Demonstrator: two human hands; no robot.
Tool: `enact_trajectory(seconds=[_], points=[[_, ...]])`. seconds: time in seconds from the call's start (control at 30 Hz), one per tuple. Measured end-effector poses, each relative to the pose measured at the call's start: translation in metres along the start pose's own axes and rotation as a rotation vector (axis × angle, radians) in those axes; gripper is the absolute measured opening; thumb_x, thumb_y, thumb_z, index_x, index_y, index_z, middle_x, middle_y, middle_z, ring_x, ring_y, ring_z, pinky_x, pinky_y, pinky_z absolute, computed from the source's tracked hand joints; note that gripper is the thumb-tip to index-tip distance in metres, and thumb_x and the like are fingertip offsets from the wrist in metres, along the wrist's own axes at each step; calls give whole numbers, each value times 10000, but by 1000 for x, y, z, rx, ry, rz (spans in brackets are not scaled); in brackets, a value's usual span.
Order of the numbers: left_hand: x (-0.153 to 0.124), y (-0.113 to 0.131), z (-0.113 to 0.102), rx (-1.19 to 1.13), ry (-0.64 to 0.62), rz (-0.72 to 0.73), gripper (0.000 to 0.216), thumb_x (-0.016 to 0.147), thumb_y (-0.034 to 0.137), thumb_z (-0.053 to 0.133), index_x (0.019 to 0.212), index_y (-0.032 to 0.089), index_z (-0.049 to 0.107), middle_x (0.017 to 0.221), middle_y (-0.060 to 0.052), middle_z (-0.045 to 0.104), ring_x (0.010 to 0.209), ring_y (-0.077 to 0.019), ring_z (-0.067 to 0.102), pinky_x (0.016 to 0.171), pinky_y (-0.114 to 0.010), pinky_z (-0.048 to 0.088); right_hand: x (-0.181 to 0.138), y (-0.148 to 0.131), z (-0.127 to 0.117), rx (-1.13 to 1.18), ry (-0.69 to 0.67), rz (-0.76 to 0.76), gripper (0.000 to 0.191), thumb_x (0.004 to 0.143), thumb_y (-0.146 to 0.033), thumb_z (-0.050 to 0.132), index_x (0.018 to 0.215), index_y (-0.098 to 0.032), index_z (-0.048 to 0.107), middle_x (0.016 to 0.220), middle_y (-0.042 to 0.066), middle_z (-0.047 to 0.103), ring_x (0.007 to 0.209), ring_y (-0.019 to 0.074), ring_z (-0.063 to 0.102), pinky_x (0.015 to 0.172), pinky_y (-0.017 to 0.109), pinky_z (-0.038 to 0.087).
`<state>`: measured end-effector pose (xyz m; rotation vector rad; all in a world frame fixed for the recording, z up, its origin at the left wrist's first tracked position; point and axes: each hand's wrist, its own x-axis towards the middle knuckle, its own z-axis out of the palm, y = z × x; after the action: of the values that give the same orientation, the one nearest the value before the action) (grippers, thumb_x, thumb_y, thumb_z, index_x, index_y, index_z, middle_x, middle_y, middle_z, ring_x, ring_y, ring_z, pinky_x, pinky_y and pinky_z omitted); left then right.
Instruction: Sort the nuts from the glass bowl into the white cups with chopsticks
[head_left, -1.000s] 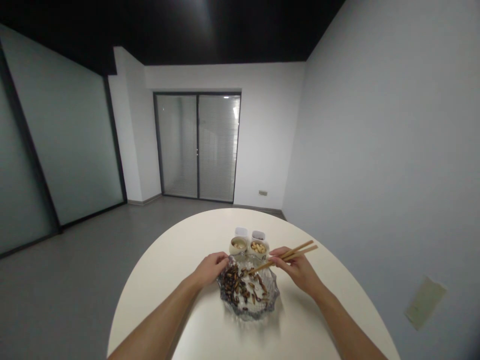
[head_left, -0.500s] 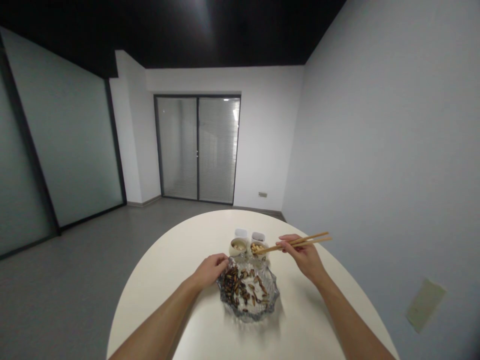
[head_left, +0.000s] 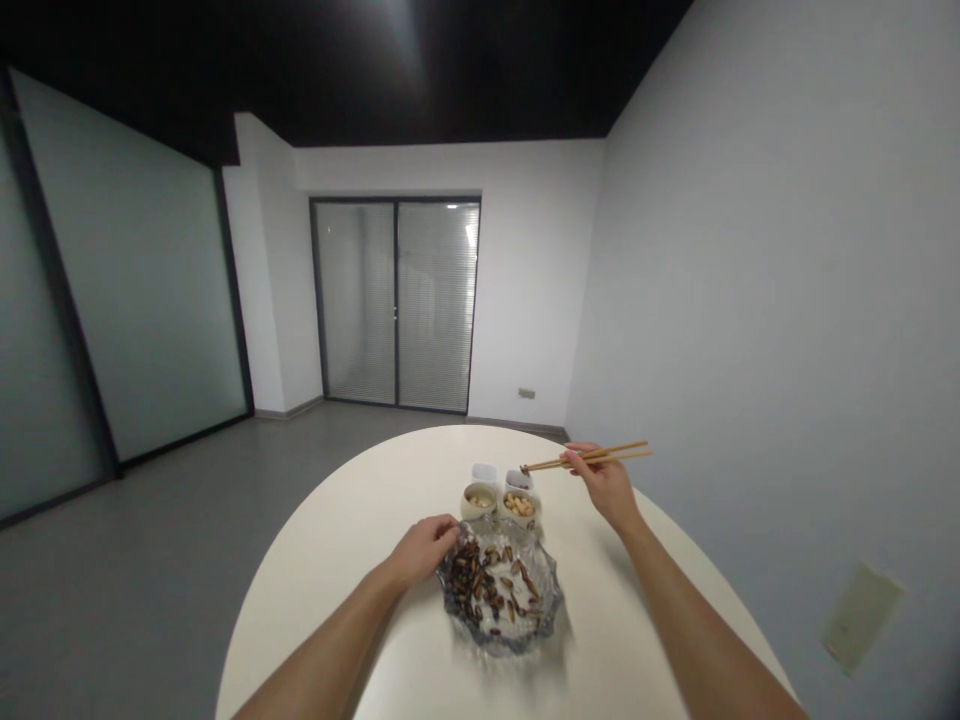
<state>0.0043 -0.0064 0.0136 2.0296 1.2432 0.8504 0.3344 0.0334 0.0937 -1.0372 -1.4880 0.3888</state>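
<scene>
A scalloped glass bowl [head_left: 501, 628] with several dark and tan nuts or seeds stands on a round white table [head_left: 360, 560]. My left hand [head_left: 424, 548] rests curled against the bowl's left rim. My right hand [head_left: 604, 483] holds a pair of wooden chopsticks [head_left: 585, 458] level, their tips over a small white cup [head_left: 519, 481] at the far right. Whether a piece sits between the tips is too small to tell. Closer in, a small cup of peanuts [head_left: 519, 506] stands beside a cup of pale pieces [head_left: 478, 497], and another white cup [head_left: 484, 472] is behind them.
The table's right side runs close to a plain grey wall [head_left: 750, 330]. Beyond the table lie a grey floor, frosted glass partitions on the left and a sliding glass door [head_left: 396, 302] at the back. A pale tag [head_left: 856, 616] hangs low on the right wall.
My right hand has lifted the chopsticks out of the glass bowl and carried them away from me, over the small cups. My left hand has stayed at the bowl's rim.
</scene>
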Motion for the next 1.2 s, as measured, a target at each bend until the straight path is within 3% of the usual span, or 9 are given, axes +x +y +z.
enact_trajectory(seconds=[0.27, 0.43, 0.67, 0.87, 1.2], points=[[-1, 2, -1, -17, 7, -7, 359, 883, 427, 444, 861, 167, 689, 866, -49, 721, 833, -206, 622, 778, -277, 447, -9, 24, 12, -143, -42, 0, 545, 848, -629, 625, 1113, -164, 721, 827, 86, 767, 746, 238, 698, 657, 343, 560], [-2, 3, 0, -19, -1, -1, 361, 887, 432, 442, 845, 167, 684, 842, -47, 715, 823, -209, 618, 758, -277, 440, -15, 5, 8, 3, 18, 20, 543, 812, -647, 651, 1054, -163, 711, 872, 111, 779, 790, 252, 728, 646, 342, 573], [-1, -2, 4, -26, 9, 11, 356, 886, 441, 453, 836, 170, 679, 849, -41, 717, 828, -206, 609, 754, -267, 435, -53, -24, 8, 25, -180, 27, 431, 819, -609, 667, 898, -187, 710, 794, 84, 769, 711, 228, 722, 593, 314, 568], [0, -2, 6, -42, 4, 16, 362, 886, 440, 451, 857, 165, 685, 864, -50, 717, 845, -211, 622, 762, -273, 441, -75, -30, 8, -14, -335, 32, 305, 878, -502, 647, 877, -203, 709, 788, 44, 745, 627, 185, 683, 605, 300, 559], [0, -3, 6, -62, -2, -13, 363, 884, 435, 453, 882, 159, 688, 857, -45, 721, 838, -212, 628, 743, -275, 440, -71, -26, 4, -131, -306, 6, 293, 890, -476, 622, 865, -205, 730, 811, 51, 751, 725, 209, 686, 655, 299, 535]])
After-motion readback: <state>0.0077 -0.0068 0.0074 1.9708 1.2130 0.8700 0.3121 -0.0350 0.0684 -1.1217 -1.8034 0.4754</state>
